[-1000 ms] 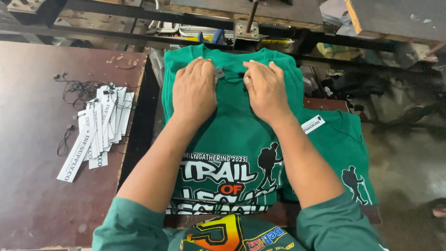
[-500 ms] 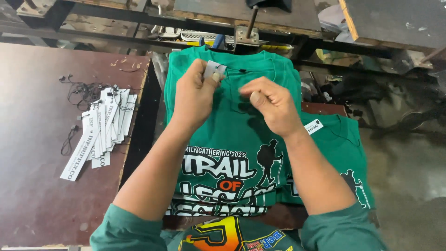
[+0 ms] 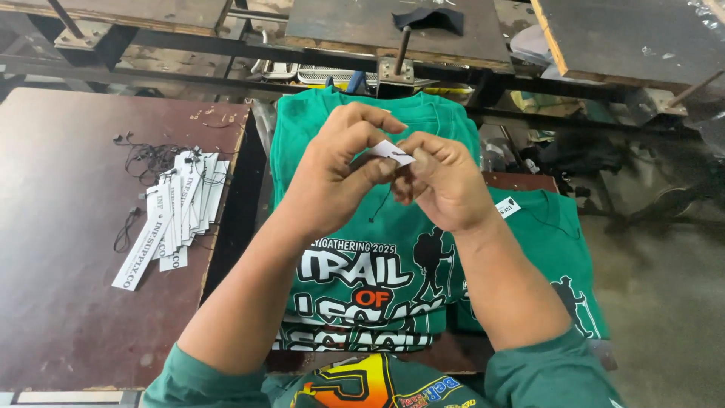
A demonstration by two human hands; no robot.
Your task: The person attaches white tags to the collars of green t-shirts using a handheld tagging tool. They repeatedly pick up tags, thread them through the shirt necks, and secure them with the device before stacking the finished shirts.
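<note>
My left hand (image 3: 332, 177) and my right hand (image 3: 445, 181) are raised together above a stack of green printed T-shirts (image 3: 370, 257). Both pinch a small white paper tag (image 3: 393, 151) between thumb and fingers. A thin black string (image 3: 381, 204) hangs down from the tag toward the top shirt. The shirts lie flat with the collar away from me and a white and orange print facing up.
A fan of long white hang tags (image 3: 177, 211) with black strings lies on the dark brown table (image 3: 68, 302) to the left. A second green shirt pile (image 3: 559, 264) carrying a white tag (image 3: 508, 207) sits at right. Metal frames and boards cross the back.
Both hands lifted off the shirt's collar and came together above it. They now hold the small white tag up with its string dangling.
</note>
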